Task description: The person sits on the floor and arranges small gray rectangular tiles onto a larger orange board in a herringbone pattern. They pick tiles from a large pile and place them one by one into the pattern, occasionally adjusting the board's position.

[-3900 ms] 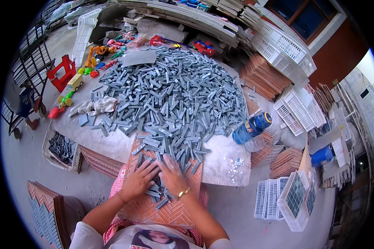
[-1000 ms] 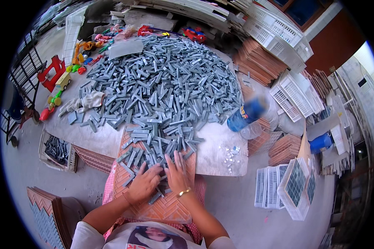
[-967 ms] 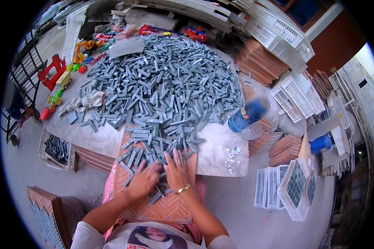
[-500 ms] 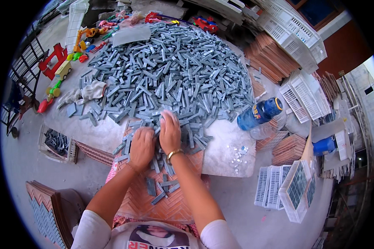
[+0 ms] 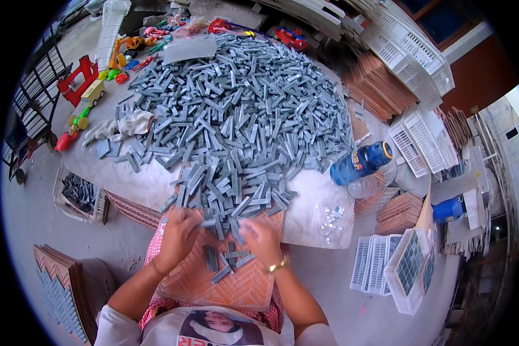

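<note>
A big heap of small grey rectangular tiles [image 5: 236, 109] covers the table [image 5: 311, 213]. On my lap lies an orange herringbone-patterned board [image 5: 236, 285] with several grey tiles [image 5: 228, 259] loose on it. My left hand [image 5: 179, 233] rests at the board's far left corner, its fingers on tiles at the heap's near edge. My right hand [image 5: 259, 239], with a gold wristband, lies palm down on tiles at the board's far edge. Whether either hand grips a tile is hidden under the fingers.
A blue bottle [image 5: 360, 162] lies at the table's right. White gloves [image 5: 121, 127] and bright toys [image 5: 92, 92] sit at the left. White plastic grids [image 5: 409, 55], stacked orange boards [image 5: 375, 86], a crate of tiles [image 5: 78, 193] and finished herringbone panels [image 5: 57, 285] surround the table.
My hands have pulled back from the heap toward me, dragging grey tiles onto the orange board. The view has tilted a little.
</note>
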A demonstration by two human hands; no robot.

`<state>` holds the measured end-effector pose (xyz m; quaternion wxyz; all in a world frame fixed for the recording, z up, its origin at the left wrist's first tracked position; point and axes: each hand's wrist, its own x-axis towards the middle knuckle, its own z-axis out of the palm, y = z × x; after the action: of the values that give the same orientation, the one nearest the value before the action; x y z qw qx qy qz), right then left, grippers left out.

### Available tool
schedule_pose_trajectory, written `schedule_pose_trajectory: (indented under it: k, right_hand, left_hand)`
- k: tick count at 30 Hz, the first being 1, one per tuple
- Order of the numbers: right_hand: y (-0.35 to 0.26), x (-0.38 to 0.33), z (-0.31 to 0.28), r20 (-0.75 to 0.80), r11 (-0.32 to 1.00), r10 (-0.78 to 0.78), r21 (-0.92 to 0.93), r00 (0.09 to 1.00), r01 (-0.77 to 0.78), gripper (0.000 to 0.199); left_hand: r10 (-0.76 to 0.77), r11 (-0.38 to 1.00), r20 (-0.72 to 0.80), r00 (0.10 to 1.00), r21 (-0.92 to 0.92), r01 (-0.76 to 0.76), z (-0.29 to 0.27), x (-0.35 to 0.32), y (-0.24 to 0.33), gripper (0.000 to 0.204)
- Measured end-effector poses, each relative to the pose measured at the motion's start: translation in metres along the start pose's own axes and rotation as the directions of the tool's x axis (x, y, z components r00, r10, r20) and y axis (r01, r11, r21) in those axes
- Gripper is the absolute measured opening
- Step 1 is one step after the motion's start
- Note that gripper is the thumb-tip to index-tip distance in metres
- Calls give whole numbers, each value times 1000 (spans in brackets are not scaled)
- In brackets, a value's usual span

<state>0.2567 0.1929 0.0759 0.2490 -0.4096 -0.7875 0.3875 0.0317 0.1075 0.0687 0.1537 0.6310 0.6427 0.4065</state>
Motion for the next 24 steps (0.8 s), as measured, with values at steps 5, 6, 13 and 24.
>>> schedule_pose_trajectory:
  k: [5, 6, 13, 24]
  right_hand:
    - [-4, -62, 11, -31, 992, -54, -113, 998, 50, 26]
    - [-4, -65, 12, -56, 991, -52, -128, 997, 45, 27]
    - [0, -70, 12, -12, 958, -61, -282, 998, 55, 36]
    - [17, -77, 3, 41, 916, -120, -381, 992, 127, 27]
  left_hand:
    - [-325, 941, 179, 929, -41, 337, -19, -74, 9, 27]
    - [-320, 944, 161, 934, -30, 328, -20, -80, 7, 30]
    - [-105, 981, 54, 993, 168, 95, -27, -88, 7, 40]
    - [-137, 991, 32, 990, 8, 137, -38, -82, 1, 34]
